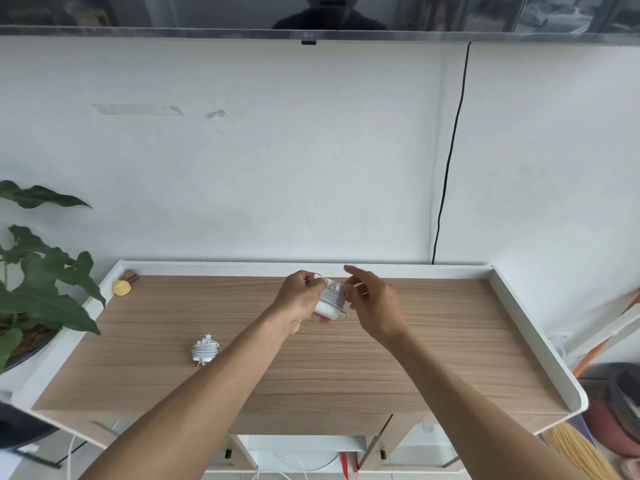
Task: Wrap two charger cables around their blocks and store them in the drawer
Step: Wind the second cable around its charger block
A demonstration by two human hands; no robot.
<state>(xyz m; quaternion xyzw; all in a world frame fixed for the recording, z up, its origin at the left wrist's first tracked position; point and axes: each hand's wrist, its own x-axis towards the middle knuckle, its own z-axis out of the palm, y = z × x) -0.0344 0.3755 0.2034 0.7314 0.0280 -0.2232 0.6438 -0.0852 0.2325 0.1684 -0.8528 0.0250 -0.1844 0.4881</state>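
My left hand (299, 299) grips a white charger block (329, 303) above the middle of the wooden cabinet top (415, 341); grey cable is wound around the block and its plug pins point down right. My right hand (372, 306) is right beside it, fingers curled at the cable's end on the block, index finger raised. A second white charger (205, 351), its cable coiled around it, lies on the cabinet top to the left, apart from both hands.
A small yellow object (122, 287) sits in the back left corner. A leafy potted plant (38, 282) stands left of the cabinet. A black cable (450, 161) runs down the wall. A white raised rim (519, 306) borders the top. Below the front edge an opening (304, 452) shows white cables.
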